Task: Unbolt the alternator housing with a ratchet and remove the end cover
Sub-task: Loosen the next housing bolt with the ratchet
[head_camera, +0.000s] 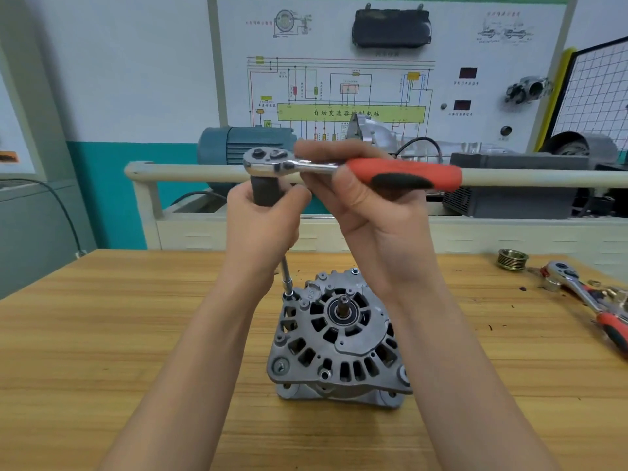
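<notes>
Alternator upright near table centre, unclamped: we grip the extension's dark grip in our left hand and the ratchet in our right hand, so a tilted extension risks slipping off the far-left bolt.

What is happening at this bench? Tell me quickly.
A person is unbolting an alternator standing on the wooden table. The right hand grips the ratchet near its head, while the left hand holds the dark grip of the extension bar, whose socket sits on a bolt at the housing's upper left. The end cover is still on. A second ratchet and a pulley lie at right.
</notes>
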### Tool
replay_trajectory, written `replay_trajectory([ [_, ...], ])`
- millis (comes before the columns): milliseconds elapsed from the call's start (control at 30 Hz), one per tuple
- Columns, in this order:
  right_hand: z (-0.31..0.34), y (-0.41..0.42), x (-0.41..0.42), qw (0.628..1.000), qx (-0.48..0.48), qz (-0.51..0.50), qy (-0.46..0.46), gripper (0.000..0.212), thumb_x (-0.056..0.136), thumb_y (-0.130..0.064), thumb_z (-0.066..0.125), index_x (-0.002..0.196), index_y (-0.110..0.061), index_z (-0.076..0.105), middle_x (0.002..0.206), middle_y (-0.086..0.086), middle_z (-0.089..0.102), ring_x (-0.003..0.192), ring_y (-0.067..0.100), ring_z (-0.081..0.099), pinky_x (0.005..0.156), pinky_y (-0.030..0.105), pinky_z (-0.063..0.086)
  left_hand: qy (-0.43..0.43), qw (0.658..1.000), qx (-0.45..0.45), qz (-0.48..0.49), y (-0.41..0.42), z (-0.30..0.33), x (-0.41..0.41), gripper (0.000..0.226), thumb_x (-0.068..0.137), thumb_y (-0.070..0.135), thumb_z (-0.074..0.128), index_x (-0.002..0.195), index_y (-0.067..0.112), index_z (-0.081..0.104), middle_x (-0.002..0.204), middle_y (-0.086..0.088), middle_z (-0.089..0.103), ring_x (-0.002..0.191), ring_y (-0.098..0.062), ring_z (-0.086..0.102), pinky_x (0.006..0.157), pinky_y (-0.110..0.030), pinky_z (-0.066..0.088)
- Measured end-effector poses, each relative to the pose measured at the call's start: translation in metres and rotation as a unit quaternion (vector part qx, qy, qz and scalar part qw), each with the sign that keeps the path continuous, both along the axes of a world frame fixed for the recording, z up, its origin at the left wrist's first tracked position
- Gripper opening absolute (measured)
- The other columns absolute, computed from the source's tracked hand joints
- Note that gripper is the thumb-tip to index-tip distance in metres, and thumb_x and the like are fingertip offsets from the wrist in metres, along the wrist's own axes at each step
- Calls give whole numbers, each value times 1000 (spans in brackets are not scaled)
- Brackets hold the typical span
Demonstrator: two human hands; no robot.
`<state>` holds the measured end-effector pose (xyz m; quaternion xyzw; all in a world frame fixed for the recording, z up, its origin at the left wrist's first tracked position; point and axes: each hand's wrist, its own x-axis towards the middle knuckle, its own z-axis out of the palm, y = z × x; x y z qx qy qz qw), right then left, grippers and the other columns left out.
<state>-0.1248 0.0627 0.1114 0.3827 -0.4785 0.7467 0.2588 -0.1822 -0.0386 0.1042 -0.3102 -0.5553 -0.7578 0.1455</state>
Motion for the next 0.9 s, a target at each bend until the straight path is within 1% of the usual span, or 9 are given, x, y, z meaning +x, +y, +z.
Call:
replay_trajectory([
  [100, 2, 1, -2, 989, -101, 94, -61, 19, 82, -10, 55, 99, -4, 62, 95, 10, 73, 95, 22, 69, 87, 31, 55, 47, 995, -60, -61, -5, 0, 1, 29, 69, 7, 60, 48, 22, 45, 41, 7, 35, 37, -11, 28, 43, -19, 28],
  [200, 3, 3, -3, 972, -162, 138, -97, 23, 84, -14, 50, 104, -5, 57, 94, 8, 74, 93, 19, 71, 84, 30, 56, 80, 984, -91, -129, -10, 0, 0, 24, 68, 7, 64, 54, 14, 46, 42, 3, 35, 39, -16, 29, 44, -23, 28],
  [367, 2, -3, -2, 979, -141, 122, -82, 18, 84, -12, 52, 98, -5, 59, 93, 8, 73, 93, 20, 70, 86, 31, 55, 48, 982, -104, -151, -12, 3, -2, 35, 71, 4, 57, 45, 22, 43, 42, 5, 30, 39, -14, 23, 42, -19, 25],
  [433, 2, -3, -1, 986, -120, 96, -60, 15, 80, -11, 58, 92, -5, 64, 93, 10, 73, 94, 23, 70, 88, 33, 55, 32, 987, -93, -125, -11, 3, -1, 37, 70, 3, 54, 43, 24, 40, 42, 7, 29, 39, -13, 23, 42, -19, 25],
  [533, 1, -4, 0, 997, -66, 24, -20, 10, 78, -5, 62, 83, -7, 69, 93, 11, 72, 96, 25, 67, 91, 33, 52, 6, 997, -61, -42, -6, 2, -2, 35, 68, 8, 53, 41, 25, 39, 40, 7, 32, 37, -11, 27, 42, -19, 28],
  [633, 0, -5, -1, 998, -60, 26, -16, 11, 78, -7, 62, 84, -7, 71, 94, 10, 72, 96, 24, 68, 89, 32, 53, 6, 998, -64, -11, -5, 1, -3, 33, 68, 11, 55, 41, 24, 40, 40, 7, 35, 38, -11, 29, 45, -21, 29],
  [700, 0, -4, -2, 992, -99, 72, -43, 16, 78, -11, 61, 89, -7, 71, 95, 10, 73, 95, 23, 69, 88, 32, 54, 36, 994, -98, -31, -6, 1, -2, 32, 69, 11, 57, 44, 24, 42, 41, 7, 36, 39, -12, 30, 46, -22, 30],
  [800, 1, -3, -4, 972, -164, 145, -89, 25, 84, -15, 52, 105, -5, 60, 95, 7, 73, 93, 19, 70, 86, 30, 56, 75, 984, -109, -117, -11, 0, -3, 26, 65, 9, 66, 52, 14, 44, 45, 3, 35, 40, -13, 31, 45, -22, 30],
  [900, 2, -3, -5, 965, -179, 163, -104, 25, 84, -15, 50, 105, -4, 57, 94, 7, 73, 93, 19, 71, 86, 31, 56, 85, 977, -118, -155, -15, -1, -5, 29, 62, 15, 67, 53, 10, 39, 44, 0, 32, 39, -15, 29, 45, -22, 28],
])
